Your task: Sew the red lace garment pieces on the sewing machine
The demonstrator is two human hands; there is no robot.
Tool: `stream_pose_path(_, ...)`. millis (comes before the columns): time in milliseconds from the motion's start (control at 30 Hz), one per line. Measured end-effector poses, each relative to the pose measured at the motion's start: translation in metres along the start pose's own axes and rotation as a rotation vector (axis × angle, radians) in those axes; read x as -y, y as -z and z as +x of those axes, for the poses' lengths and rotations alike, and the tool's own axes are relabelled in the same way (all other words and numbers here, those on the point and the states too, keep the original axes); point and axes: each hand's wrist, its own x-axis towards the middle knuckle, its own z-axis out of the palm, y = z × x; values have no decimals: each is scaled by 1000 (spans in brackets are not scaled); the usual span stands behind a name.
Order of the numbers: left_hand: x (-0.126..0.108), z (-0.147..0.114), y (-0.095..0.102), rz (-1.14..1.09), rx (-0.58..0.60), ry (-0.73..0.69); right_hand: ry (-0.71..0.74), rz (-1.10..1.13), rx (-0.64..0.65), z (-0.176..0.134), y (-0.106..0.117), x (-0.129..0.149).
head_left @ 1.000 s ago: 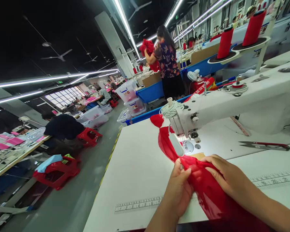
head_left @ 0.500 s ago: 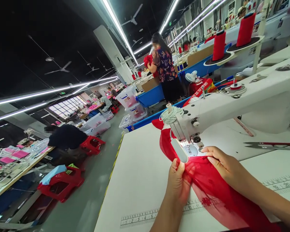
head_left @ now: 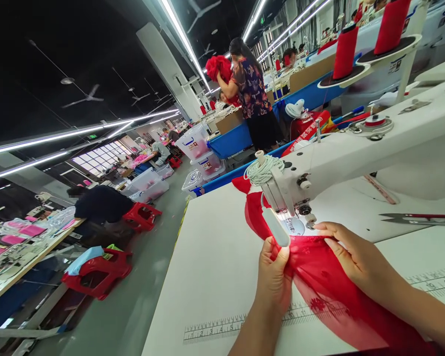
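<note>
A sheer red fabric (head_left: pixel 330 282) with an embroidered pattern stretches between my hands and hangs toward the table's front edge. My left hand (head_left: pixel 275 269) pinches its left part, just below the white lamp of the sewing machine (head_left: pixel 341 148). My right hand (head_left: pixel 356 247) grips the upper edge between thumb and fingers, beside the machine's needle area. Between the hands the fabric edge is fairly straight. More red fabric lies behind the machine head, on its left. A coil of pale green cord (head_left: pixel 263 169) sits on the machine head.
Thread snips (head_left: pixel 419 218) lie on the white table (head_left: pixel 200 247), right of my right hand. A printed ruler (head_left: pixel 215 332) runs along the front. Red thread cones (head_left: pixel 344 52) stand at upper right. A co-worker (head_left: pixel 254 89) stands beyond the table, holding red cloth. Red stools (head_left: pixel 98 274) stand left.
Both hands keep their hold on the fabric, almost in place. The co-worker has raised the red bundle higher. The whole view has shifted slightly.
</note>
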Motion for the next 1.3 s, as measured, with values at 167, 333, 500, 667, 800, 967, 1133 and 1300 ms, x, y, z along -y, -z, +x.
stream_pose_path(167,3,1,2,28,32,-12,-8,-2,7,-3,-1,-6)
stream_pose_path(333,5,2,5,23,66,-13,-82,29,42,-3,3,-3)
stream_pose_path(500,4,2,3,16,97,0,-109,55,56,1,6,-4)
stream_pose_path(667,3,1,2,27,76,29,50,-67,-105,-3,9,6)
stream_pose_path(800,1,-2,-1,25,118,31,335,-214,-24,-29,1,28)
stream_pose_path(967,-8,-2,-1,29,77,62,328,-187,131,-48,-12,31)
stream_pose_path(1133,-17,1,9,154,106,91,-250,456,294,-34,12,33)
stream_pose_path(1300,-16,2,13,286,83,0,-772,837,98,-18,32,37)
